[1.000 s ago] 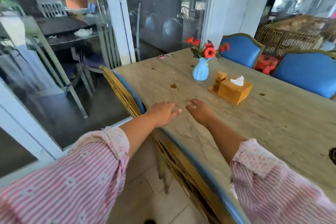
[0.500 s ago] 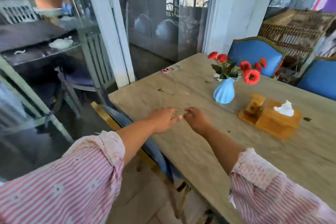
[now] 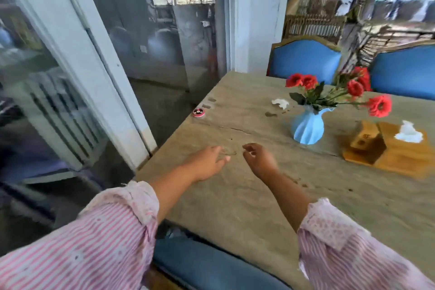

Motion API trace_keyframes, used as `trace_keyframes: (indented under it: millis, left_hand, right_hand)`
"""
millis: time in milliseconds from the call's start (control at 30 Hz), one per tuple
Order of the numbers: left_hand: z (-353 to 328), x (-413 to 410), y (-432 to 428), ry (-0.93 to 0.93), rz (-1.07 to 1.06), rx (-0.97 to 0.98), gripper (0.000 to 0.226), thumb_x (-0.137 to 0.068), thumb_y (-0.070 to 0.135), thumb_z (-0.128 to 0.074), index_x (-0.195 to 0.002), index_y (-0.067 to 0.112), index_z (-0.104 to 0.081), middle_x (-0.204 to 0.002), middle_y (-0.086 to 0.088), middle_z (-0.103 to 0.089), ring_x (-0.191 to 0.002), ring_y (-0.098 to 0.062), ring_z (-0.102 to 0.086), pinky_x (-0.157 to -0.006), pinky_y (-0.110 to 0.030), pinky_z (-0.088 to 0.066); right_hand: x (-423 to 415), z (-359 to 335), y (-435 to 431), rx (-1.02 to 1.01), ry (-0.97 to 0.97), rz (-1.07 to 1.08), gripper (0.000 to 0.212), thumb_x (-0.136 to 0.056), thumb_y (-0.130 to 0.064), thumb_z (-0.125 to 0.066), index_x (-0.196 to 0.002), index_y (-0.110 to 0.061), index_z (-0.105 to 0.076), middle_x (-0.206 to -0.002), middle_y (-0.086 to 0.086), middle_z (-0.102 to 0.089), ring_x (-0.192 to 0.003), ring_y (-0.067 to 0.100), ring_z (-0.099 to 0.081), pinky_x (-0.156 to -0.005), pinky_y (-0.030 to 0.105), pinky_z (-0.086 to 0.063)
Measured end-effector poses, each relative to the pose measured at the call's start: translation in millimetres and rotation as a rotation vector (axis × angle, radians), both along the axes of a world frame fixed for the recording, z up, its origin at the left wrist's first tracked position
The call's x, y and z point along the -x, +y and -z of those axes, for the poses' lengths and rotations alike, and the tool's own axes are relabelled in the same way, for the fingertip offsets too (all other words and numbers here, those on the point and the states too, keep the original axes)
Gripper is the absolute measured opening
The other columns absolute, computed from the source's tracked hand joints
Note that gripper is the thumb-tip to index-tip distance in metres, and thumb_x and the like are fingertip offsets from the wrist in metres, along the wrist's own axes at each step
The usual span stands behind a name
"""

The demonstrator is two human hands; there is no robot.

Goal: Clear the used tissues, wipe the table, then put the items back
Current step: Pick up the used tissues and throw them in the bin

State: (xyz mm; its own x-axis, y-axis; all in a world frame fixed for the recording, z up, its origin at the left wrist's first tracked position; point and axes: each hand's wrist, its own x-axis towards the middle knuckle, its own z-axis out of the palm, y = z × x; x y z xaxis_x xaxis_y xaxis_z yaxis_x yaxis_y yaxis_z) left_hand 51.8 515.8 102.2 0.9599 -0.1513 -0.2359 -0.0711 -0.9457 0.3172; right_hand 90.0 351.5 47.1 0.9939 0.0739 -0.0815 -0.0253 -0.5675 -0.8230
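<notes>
Head view: table [image 3: 235,207] is carrying everything, tissue box [image 3: 400,155] and blue vase [image 3: 307,128] included, so the job is likely only beginning. Left hand [image 3: 207,162] is reaching low over the top, fingers loosely spread. Right hand [image 3: 260,160] is curling its fingers; whether it is pinching anything is impossible to tell. Crumpled tissue [image 3: 280,102] is lying beyond the vase, well apart from both hands. Wiping and putting back are waiting.
</notes>
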Motion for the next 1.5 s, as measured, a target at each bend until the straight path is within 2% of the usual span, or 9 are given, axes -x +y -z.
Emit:
trace_keyframes:
  millis: [467,667,800,867,933,1033,1167,1400,1500]
  left_hand:
    - [80,-168,-2,-0.053,0.083,0.011,0.050,-0.098,0.037,-0.035,-0.142,0.013,-0.034,-0.145,-0.013,-0.038,-0.129,-0.031,-0.043,-0.106,-0.037,-0.036]
    - [118,-223,-18,-0.071,0.151,-0.062,0.050,-0.100,0.039,-0.024,-0.148,0.023,-0.021,-0.157,0.000,-0.021,-0.144,-0.019,-0.020,-0.116,-0.039,-0.019]
    - [136,-232,-21,-0.158,0.142,-0.153,0.050,-0.101,0.041,-0.018,-0.148,0.025,-0.023,-0.156,0.004,-0.024,-0.144,-0.015,-0.022,-0.119,-0.042,-0.005]
    - [139,-230,-21,-0.158,0.144,-0.172,0.051,-0.100,0.042,-0.016,-0.148,0.026,-0.022,-0.157,0.005,-0.021,-0.144,-0.015,-0.022,-0.119,-0.043,0.000]
    - [138,-229,-20,-0.132,0.140,-0.154,0.051,-0.100,0.043,-0.016,-0.148,0.027,-0.022,-0.157,0.006,-0.021,-0.144,-0.014,-0.023,-0.118,-0.045,0.003]
    - [128,-227,-19,-0.077,0.139,-0.132,0.051,-0.100,0.043,-0.017,-0.148,0.026,-0.025,-0.156,0.005,-0.024,-0.144,-0.013,-0.023,-0.118,-0.046,0.006]
    - [102,-211,-21,-0.126,0.131,-0.076,0.048,-0.101,0.041,-0.021,-0.145,0.025,-0.030,-0.153,0.003,-0.032,-0.142,-0.012,-0.026,-0.118,-0.044,0.000]
    - [55,-151,-17,-0.214,0.062,0.065,0.044,-0.100,0.038,-0.031,-0.139,0.020,-0.042,-0.146,-0.001,-0.043,-0.140,-0.015,-0.031,-0.117,-0.042,-0.006]
    - [35,-117,-22,-0.241,0.104,0.067,0.043,-0.099,0.035,-0.033,-0.136,0.016,-0.045,-0.142,-0.004,-0.047,-0.136,-0.019,-0.036,-0.116,-0.042,-0.012]
  right_hand:
    - [-197,25,-25,0.062,-0.035,0.492,0.029,-0.090,-0.008,-0.049,-0.115,-0.004,-0.063,-0.118,0.017,-0.064,-0.111,0.032,-0.058,-0.092,0.031,-0.042]
    - [-295,46,-51,0.169,-0.008,0.492,0.047,-0.089,-0.001,-0.044,-0.135,-0.011,-0.047,-0.148,0.011,-0.033,-0.131,0.029,-0.039,-0.101,0.027,-0.032]
    - [-337,65,-62,0.515,0.129,0.380,0.055,-0.094,-0.016,-0.046,-0.144,-0.029,-0.031,-0.159,0.005,-0.010,-0.147,0.031,-0.004,-0.118,0.044,-0.016]
    - [-344,71,-65,0.602,0.191,0.349,0.056,-0.088,-0.016,-0.059,-0.141,-0.021,-0.039,-0.154,0.011,-0.027,-0.144,0.033,-0.018,-0.116,0.047,-0.022]
    - [-343,75,-62,0.591,0.179,0.369,0.050,-0.082,-0.011,-0.066,-0.130,-0.009,-0.051,-0.137,0.017,-0.049,-0.130,0.034,-0.045,-0.107,0.043,-0.039]
    - [-331,72,-54,0.566,0.105,0.395,0.037,-0.081,-0.008,-0.067,-0.118,-0.006,-0.063,-0.121,0.018,-0.063,-0.112,0.032,-0.060,-0.092,0.037,-0.048]
    - [-301,52,-36,0.265,-0.027,0.480,0.030,-0.092,-0.009,-0.048,-0.116,-0.005,-0.066,-0.117,0.020,-0.065,-0.109,0.034,-0.061,-0.091,0.033,-0.046]
    - [-164,21,-3,0.054,-0.152,0.475,0.024,-0.090,-0.013,-0.056,-0.101,0.003,-0.070,-0.104,0.023,-0.069,-0.098,0.034,-0.063,-0.085,0.037,-0.046]
    - [-98,16,-7,-0.072,-0.130,0.519,0.021,-0.087,-0.013,-0.062,-0.103,-0.003,-0.072,-0.099,0.019,-0.072,-0.084,0.020,-0.064,-0.082,0.029,-0.050]
